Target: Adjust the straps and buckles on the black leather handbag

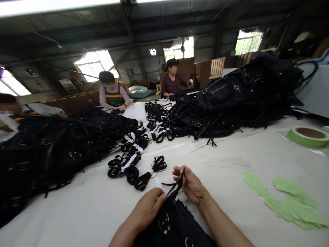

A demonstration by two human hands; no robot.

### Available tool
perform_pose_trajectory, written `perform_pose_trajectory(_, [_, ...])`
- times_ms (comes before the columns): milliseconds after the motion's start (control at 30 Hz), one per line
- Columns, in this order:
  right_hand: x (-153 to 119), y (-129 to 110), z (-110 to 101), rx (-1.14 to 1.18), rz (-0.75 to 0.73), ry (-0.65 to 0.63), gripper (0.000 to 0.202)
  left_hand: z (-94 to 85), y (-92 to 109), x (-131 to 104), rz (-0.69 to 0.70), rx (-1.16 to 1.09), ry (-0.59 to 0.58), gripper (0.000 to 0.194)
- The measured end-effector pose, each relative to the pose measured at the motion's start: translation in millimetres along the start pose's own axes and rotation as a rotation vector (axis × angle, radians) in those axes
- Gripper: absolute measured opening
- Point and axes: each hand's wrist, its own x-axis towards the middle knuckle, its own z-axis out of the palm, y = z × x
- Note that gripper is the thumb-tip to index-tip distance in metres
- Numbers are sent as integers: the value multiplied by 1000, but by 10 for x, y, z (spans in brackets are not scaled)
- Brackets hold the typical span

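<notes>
A black bag (177, 223) with brass-coloured fittings lies in front of me at the bottom of the view, its lower part cut off by the frame edge. My left hand (150, 207) is closed on the bag's upper edge, thumb on top. From there a thin black strap (177, 187) rises, and my right hand (191, 185) pinches its upper end between thumb and fingers. Just beyond my hands is a bundle of coiled black straps (146, 179) bound with a white band, with a brass buckle at one end.
Black bags are heaped on the left (59, 147) and back right (239, 96) of the white table (205, 156). More bundled straps (125, 161) run between them. Green tape pieces (288, 206) and a green tape roll (307, 137) lie at right. Several people work across the table.
</notes>
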Motion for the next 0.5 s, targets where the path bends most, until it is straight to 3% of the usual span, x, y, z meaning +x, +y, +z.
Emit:
perform_pose_trajectory(133, [-151, -218, 212, -30, 0, -139, 35, -360, -195, -731, -146, 11, -86, 28])
perform_pose_trajectory(300, [-468, -503, 711, -49, -43, -382, 31, -453, -464, -1515, -266, -100, -22, 30])
perform_pose_trajectory(400, [-681, -700, 1097, -188, -122, -471, 30, -576, -365, -1855, -256, -212, 18, 30])
perform_pose_trajectory(500, [-901, -990, 1430, -286, -223, -514, 32, -872, -43, -2204, -200, -325, 132, 25])
